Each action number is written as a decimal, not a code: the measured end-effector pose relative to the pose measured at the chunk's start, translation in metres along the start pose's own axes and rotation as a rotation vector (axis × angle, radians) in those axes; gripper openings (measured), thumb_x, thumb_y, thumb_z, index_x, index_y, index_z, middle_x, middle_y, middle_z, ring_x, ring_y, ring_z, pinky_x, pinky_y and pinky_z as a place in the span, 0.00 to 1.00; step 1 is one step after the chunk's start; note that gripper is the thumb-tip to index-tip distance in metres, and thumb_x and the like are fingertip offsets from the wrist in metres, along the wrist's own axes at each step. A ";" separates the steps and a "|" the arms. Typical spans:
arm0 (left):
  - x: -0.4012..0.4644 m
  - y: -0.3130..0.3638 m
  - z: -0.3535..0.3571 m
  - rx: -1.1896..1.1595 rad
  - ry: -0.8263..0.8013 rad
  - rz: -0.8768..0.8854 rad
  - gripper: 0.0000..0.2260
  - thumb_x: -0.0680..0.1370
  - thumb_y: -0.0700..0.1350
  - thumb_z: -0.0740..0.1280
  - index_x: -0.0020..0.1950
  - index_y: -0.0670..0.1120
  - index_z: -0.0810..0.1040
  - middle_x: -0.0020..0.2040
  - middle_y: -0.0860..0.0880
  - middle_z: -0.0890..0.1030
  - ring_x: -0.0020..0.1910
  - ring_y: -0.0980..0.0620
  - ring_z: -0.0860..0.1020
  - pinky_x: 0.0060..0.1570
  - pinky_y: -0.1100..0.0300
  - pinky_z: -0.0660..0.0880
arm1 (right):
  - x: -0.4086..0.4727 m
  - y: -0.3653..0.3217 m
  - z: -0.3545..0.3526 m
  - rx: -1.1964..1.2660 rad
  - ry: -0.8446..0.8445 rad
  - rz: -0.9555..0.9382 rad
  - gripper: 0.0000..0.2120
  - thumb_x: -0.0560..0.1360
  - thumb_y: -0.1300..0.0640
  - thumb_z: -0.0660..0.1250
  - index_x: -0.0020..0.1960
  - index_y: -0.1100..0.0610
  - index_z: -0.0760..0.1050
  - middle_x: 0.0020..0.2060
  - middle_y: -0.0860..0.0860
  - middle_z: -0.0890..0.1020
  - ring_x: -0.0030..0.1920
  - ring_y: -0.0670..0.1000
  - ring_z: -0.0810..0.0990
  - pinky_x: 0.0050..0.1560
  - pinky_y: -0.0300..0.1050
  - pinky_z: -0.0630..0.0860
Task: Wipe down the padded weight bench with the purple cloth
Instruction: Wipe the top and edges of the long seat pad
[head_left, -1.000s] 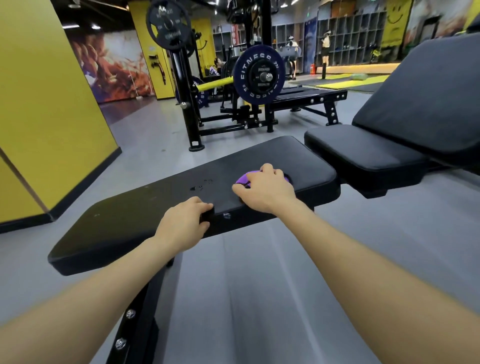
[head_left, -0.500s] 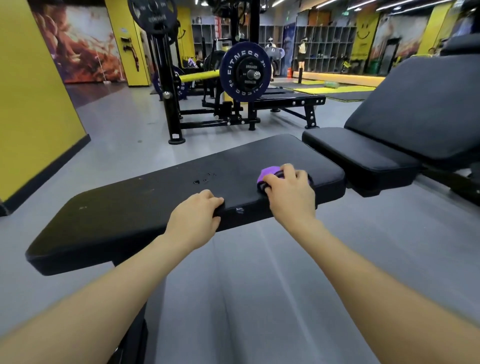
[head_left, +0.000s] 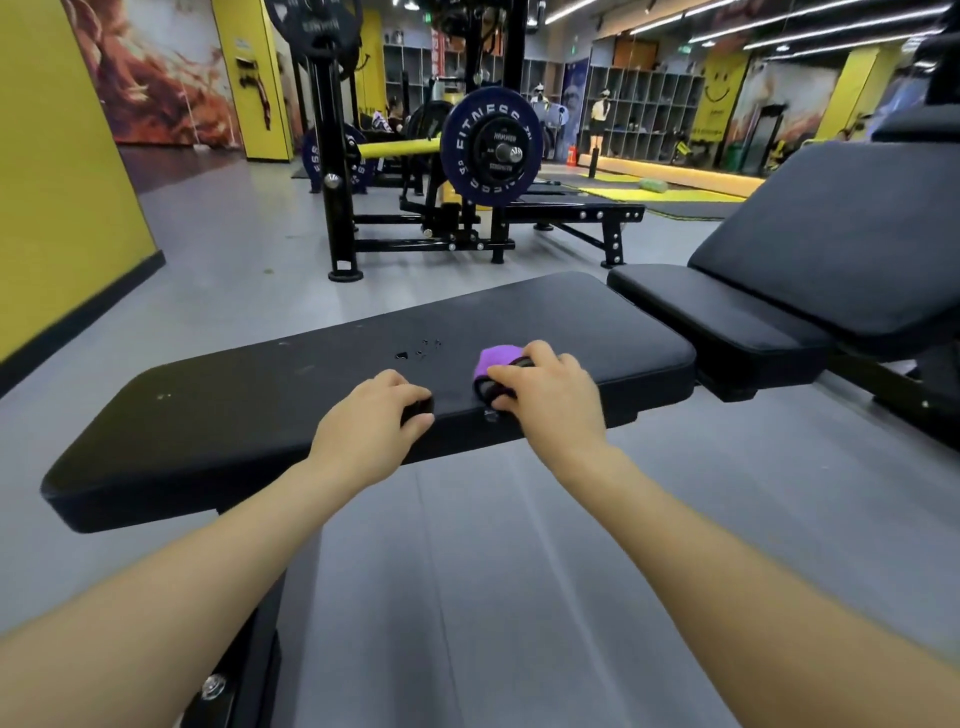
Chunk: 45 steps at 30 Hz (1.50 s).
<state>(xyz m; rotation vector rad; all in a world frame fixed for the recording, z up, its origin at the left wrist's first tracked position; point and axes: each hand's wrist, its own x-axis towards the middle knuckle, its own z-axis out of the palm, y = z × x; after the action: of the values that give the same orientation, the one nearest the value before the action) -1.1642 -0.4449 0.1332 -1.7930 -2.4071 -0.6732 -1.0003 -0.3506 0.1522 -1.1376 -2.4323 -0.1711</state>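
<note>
- My right hand (head_left: 545, 397) lies palm-down on the padded weight bench (head_left: 260, 410), fingers curled over the purple cloth (head_left: 496, 358) and pressing it to the pad; the cloth's purple edge shows past my fingertips on the far side.
- The cloth sits on the bench top near the near edge, toward the bench's right end.
- My left hand (head_left: 371, 428) rests on the bench's near edge, just left of the right hand and apart from it. Its fingers are bent over the pad's rim and it holds nothing else.
- A few small wet drops (head_left: 418, 351) sit on the bench top just beyond the gap between my hands, left of the cloth.
- Past the bench's right end stands an inclined bench (head_left: 831, 260), its seat pad close to my bench's end.
- Beyond the bench, across the grey floor (head_left: 467, 571), a rack carries a blue weight plate (head_left: 493, 148).
</note>
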 end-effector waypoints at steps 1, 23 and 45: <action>-0.001 -0.001 0.000 0.008 -0.003 0.006 0.15 0.79 0.53 0.60 0.66 0.54 0.73 0.62 0.55 0.72 0.59 0.52 0.73 0.52 0.55 0.74 | -0.002 -0.008 0.001 0.000 0.000 -0.046 0.12 0.79 0.53 0.61 0.61 0.49 0.76 0.59 0.53 0.71 0.52 0.59 0.71 0.42 0.44 0.66; 0.000 0.002 0.000 0.127 -0.005 0.069 0.15 0.81 0.49 0.58 0.67 0.52 0.73 0.60 0.53 0.74 0.57 0.49 0.75 0.48 0.54 0.74 | -0.015 0.048 -0.010 -0.024 0.100 0.060 0.14 0.79 0.54 0.61 0.64 0.46 0.74 0.61 0.52 0.70 0.57 0.59 0.70 0.45 0.47 0.72; -0.004 0.003 -0.003 0.184 -0.037 0.095 0.12 0.80 0.47 0.58 0.61 0.50 0.76 0.59 0.50 0.74 0.55 0.46 0.75 0.46 0.54 0.72 | -0.038 -0.051 0.025 0.015 0.202 -0.030 0.15 0.57 0.60 0.80 0.42 0.48 0.82 0.42 0.51 0.79 0.38 0.58 0.76 0.26 0.37 0.62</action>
<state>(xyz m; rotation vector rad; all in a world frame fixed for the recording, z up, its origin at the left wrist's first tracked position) -1.1605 -0.4488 0.1354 -1.8441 -2.3033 -0.3981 -1.0263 -0.4034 0.1164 -1.0252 -2.2697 -0.2633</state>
